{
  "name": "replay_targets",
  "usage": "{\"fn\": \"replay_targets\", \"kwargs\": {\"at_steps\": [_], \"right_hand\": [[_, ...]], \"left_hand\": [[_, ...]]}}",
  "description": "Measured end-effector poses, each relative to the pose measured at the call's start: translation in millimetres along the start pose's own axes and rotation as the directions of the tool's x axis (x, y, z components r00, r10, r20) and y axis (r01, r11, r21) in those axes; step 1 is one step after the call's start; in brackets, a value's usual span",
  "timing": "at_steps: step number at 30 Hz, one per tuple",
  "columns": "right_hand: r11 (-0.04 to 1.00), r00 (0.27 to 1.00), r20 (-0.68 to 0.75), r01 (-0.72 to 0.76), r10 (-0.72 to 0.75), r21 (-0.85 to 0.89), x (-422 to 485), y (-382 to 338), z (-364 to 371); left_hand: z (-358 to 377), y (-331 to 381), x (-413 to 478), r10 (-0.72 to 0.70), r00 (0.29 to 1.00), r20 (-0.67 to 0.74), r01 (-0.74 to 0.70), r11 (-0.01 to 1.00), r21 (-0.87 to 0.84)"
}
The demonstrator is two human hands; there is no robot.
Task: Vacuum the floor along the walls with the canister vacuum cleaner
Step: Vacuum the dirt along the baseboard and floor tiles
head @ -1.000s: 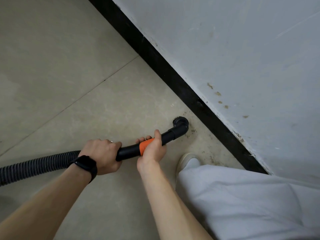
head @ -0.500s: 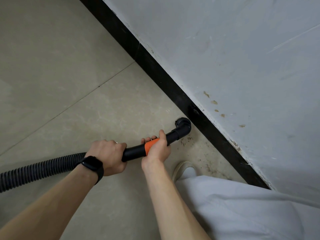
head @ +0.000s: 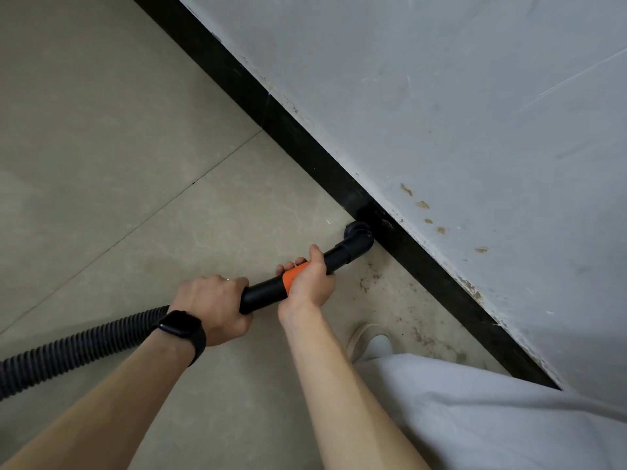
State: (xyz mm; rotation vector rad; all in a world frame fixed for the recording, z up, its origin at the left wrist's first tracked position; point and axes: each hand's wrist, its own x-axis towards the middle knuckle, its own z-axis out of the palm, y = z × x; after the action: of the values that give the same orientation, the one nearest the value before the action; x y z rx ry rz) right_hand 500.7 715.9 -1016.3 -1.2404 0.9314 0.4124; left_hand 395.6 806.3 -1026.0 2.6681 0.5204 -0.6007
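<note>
A black vacuum tube [head: 266, 293] with an orange band ends in a round brush nozzle [head: 358, 232] that touches the floor right at the black baseboard [head: 305, 147]. My right hand [head: 310, 283] grips the tube over the orange band. My left hand [head: 217, 307], with a black watch on the wrist, grips the tube's rear end where the ribbed black hose [head: 78, 347] joins it. The hose runs off the left edge. The canister is out of view.
Beige floor tiles [head: 118, 147] spread to the left. A pale grey wall [head: 458, 113] with brown specks rises above the baseboard. Dark dirt specks [head: 369, 283] lie on the floor near my shoe [head: 369, 344] and light trouser leg [head: 492, 418].
The nozzle has slid forward and right across the floor, from a short way off the baseboard to touching it. Both hands kept their grip and moved with it.
</note>
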Motion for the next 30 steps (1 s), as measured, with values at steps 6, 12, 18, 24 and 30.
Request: {"fn": "replay_targets", "kwargs": {"at_steps": [6, 12, 18, 24, 30], "right_hand": [[0.999, 0.998, 0.064, 0.001, 0.002, -0.04, -10.2, 7.2, 39.7], [0.999, 0.991, 0.128, -0.039, 0.043, -0.035, -22.3, 16.7, 55.3], [0.995, 0.993, 0.08, -0.086, 0.082, 0.047, -39.1, 37.8, 26.9], [0.983, 0.989, 0.005, -0.145, 0.146, 0.112, -61.7, 60.8, -14.1], [0.974, 0.978, -0.099, -0.168, 0.184, 0.154, -71.8, 64.1, -47.7]], "left_hand": [[-11.5, -28.2, 6.0, -0.113, 0.985, 0.132, 0.145, 0.952, -0.268], [-14.2, -47.0, -3.0, -0.162, 0.97, 0.18, 0.227, 0.868, -0.442], [-12.0, -60.5, -25.5, -0.069, 0.976, 0.208, 0.117, 0.967, -0.228], [-5.9, -68.8, -52.8, 0.008, 0.972, 0.233, 0.003, 0.999, -0.047], [5.9, -59.1, -63.6, 0.091, 0.957, 0.276, -0.111, 0.992, 0.056]]}}
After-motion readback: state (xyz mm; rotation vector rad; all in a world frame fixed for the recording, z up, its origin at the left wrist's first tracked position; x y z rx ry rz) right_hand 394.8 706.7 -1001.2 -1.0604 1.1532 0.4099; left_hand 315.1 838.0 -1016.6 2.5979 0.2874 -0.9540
